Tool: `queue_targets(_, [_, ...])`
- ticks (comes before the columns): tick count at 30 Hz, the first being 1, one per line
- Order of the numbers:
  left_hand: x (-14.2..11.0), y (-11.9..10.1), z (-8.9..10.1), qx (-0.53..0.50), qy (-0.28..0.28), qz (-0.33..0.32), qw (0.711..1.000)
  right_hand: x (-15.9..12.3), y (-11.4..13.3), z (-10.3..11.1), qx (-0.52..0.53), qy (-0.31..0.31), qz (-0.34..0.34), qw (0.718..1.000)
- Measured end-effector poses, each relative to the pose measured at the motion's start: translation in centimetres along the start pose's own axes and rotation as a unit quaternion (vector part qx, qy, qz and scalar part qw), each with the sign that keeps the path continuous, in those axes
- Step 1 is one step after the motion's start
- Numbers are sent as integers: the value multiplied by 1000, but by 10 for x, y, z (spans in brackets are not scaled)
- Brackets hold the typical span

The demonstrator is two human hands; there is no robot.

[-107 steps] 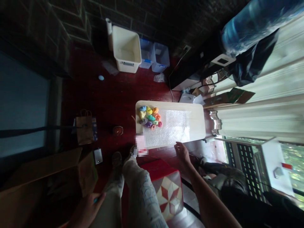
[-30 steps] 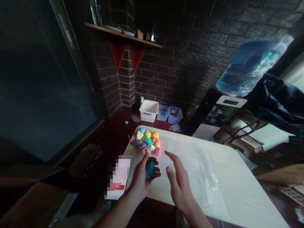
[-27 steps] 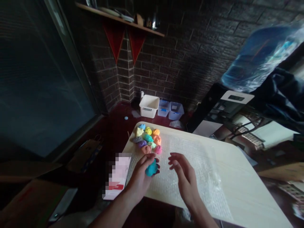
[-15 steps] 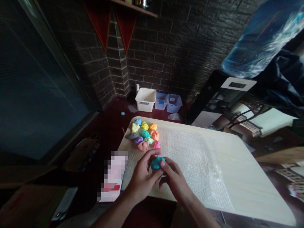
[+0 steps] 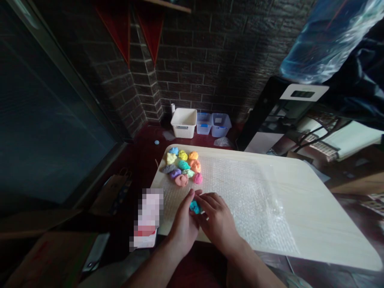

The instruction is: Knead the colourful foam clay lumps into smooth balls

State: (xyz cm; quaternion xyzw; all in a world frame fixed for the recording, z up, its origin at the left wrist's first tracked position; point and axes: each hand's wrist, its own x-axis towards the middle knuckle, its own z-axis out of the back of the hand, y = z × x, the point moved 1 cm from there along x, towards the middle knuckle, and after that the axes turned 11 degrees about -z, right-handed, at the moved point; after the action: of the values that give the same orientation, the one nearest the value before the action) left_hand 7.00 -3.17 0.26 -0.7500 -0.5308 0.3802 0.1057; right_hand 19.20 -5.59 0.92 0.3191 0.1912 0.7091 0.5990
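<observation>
A teal lump (image 5: pixel 195 207) sits between both hands, above the near side of the bubble wrap (image 5: pixel 243 196) on the pale tabletop (image 5: pixel 324 224). The left hand's (image 5: pixel 183 224) grip cups it; the right hand's (image 5: pixel 220 224) grip closes on it. Beyond, coloured lumps (image 5: pixel 183 165) lie clustered. A pinkish pack (image 5: pixel 150 208) at the left edge is pixelated; red marks (image 5: pixel 38 252) on a cardboard box (image 5: pixel 57 256) are too blurred to read.

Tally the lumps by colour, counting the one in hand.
Yellow lumps: 2
Orange lumps: 2
Green lumps: 2
Pink lumps, one salmon: 2
Blue lump: 1
Grey lump: 1
Purple lump: 1
Turquoise lump, in hand: 1
Total: 12
</observation>
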Motion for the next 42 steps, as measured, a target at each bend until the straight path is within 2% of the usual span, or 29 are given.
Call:
queue_targets(3, [6, -4, 0, 24, -62, -60, 996, -5, 14, -2, -40, 35, 44, 998])
queue_targets(6, [10, -15, -3, 46, -56, -105, 992, -11, 22, 3, 17, 22, 79, 996])
queue_targets(10, [6, -24, -7, 50, -42, -47, 997, -13, 17, 9, 124, -70, 31, 989])
queue_targets(12, [2, -27, -8, 57, -21, -26, 998, -12, 11, 9, 159, -94, 1, 983])
queue_targets(15, [-4, -27, -8, 78, 11, -10, 997, -9, 8, 5, 182, -90, -9, 979])
queue_targets(20, [-7, -26, -5, 89, 45, 16, 995, -13, 11, 2, 186, -68, 10, 980])
queue_targets(26, [-9, -12, -7, 26, 1, 28, 999, -15, 13, 1, 77, -70, 75, 992])
queue_targets(28, [-15, -3, -9, -23, 31, 10, 999, -14, 15, 0, 32, -70, 99, 992])
queue_targets(30, [-22, 5, -9, -65, 86, 11, 994, -14, 18, -1, 8, -61, 121, 991])
queue_targets(34, [-33, 11, -8, -117, 180, 81, 973, -14, 25, -1, 12, -70, 133, 989])
queue_targets(38, [-39, 6, -8, -123, 193, 109, 967, -16, 29, 0, 43, -131, 130, 982])
queue_targets(42, [-44, 4, -9, -118, 201, 133, 963, -19, 32, 0, 86, -154, 129, 976])
